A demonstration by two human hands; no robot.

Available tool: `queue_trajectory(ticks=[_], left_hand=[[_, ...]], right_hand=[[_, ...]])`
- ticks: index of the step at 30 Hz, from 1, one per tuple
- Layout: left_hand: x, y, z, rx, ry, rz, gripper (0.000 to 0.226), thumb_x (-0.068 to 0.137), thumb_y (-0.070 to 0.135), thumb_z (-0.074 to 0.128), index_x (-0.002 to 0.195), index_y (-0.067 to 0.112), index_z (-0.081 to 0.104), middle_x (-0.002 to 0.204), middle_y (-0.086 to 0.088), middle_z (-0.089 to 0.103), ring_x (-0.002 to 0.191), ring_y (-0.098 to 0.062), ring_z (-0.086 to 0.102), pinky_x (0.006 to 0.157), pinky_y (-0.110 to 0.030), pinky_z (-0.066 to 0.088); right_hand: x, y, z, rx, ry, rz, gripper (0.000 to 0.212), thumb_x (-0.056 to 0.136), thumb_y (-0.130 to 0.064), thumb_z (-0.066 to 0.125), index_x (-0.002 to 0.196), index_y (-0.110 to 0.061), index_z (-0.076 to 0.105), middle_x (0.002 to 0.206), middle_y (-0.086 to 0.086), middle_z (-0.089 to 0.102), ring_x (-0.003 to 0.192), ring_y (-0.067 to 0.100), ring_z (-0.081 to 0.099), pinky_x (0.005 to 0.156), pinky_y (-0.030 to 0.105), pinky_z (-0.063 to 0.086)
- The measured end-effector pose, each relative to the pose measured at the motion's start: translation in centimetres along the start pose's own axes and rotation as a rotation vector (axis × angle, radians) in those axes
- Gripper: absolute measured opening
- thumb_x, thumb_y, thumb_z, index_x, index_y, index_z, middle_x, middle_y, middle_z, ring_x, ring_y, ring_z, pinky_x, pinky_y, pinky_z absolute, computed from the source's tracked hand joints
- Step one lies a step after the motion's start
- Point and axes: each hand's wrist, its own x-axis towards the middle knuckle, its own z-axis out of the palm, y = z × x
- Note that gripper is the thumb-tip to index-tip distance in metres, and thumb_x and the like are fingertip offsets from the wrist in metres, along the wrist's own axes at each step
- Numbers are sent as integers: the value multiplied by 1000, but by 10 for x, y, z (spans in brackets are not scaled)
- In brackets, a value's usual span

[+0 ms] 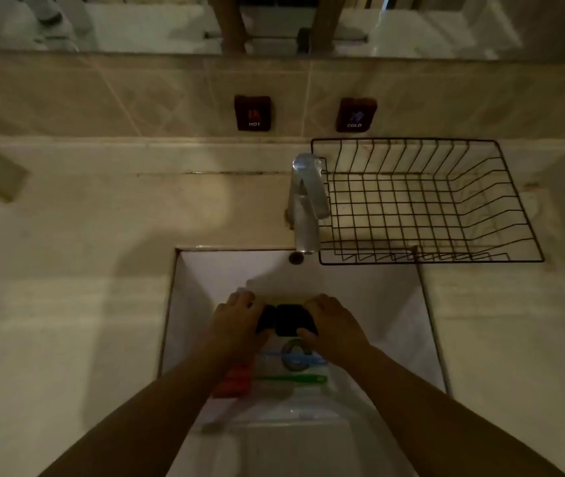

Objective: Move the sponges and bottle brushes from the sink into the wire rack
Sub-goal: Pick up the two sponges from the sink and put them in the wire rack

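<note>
Two dark sponges lie side by side in the white sink (pixel 377 304). My left hand (pixel 238 320) rests on the left dark sponge (pixel 264 320) and my right hand (pixel 334 325) on the right dark sponge (pixel 289 318), fingers curled around them. Below them a blue-handled brush (pixel 295 358) and a green-handled brush (pixel 291 378) lie across the sink bottom. A red sponge (pixel 234 383) shows beside my left forearm. The black wire rack (pixel 446 201) stands on the counter behind the sink at the right, with nothing in it.
A chrome tap (pixel 305 204) rises at the rack's left edge, over the sink's back rim. HOT (pixel 253 113) and COLD (pixel 355 115) plates sit on the tiled wall. Pale stone counter (pixel 67 304) flanks the sink. The light is dim.
</note>
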Motion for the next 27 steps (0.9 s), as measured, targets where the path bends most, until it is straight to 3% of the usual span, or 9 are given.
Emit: queue_trajectory(ticks=[4, 10, 14, 16, 21, 27], left_hand=[[13, -7, 18, 80, 54, 32, 66, 79, 49, 62, 134, 18, 46, 139, -11, 43, 128, -33, 38, 96, -46, 38], [26, -13, 45, 125, 48, 3, 72, 77, 53, 60, 138, 20, 39, 138, -11, 42, 126, -37, 37, 99, -50, 32], [30, -17, 52, 120, 46, -5, 73, 77, 53, 62, 137, 23, 36, 138, -8, 39, 129, -33, 34, 105, -59, 25], [29, -19, 55, 121, 46, -14, 74, 77, 54, 61, 139, 22, 36, 140, -9, 38, 130, -32, 33, 104, -57, 27], [27, -26, 63, 106, 93, -12, 75, 74, 51, 65, 138, 19, 42, 136, -13, 43, 123, -37, 39, 98, -49, 34], [32, -29, 66, 65, 120, -30, 74, 71, 48, 71, 133, 17, 44, 135, -10, 44, 121, -36, 41, 95, -48, 35]], right_hand=[[12, 5, 11, -116, 78, -57, 68, 84, -50, 63, 137, -10, 45, 144, 15, 42, 126, 35, 42, 97, 42, 42], [18, 7, 33, -96, 149, -104, 74, 69, -39, 79, 130, -3, 55, 133, 23, 54, 120, 45, 52, 93, 54, 46], [22, 10, 48, -127, 100, -71, 84, 74, -47, 74, 142, -12, 41, 147, 17, 40, 135, 37, 36, 109, 53, 33], [24, 12, 55, -137, 100, -68, 86, 75, -49, 72, 145, -13, 36, 150, 15, 36, 137, 35, 33, 111, 52, 30], [30, 11, 60, -86, 110, -43, 85, 71, -42, 77, 142, -12, 41, 143, 17, 43, 130, 37, 41, 104, 51, 39], [34, 9, 64, -89, 161, -46, 78, 66, -36, 81, 133, -9, 51, 133, 19, 53, 119, 41, 50, 95, 52, 45]])
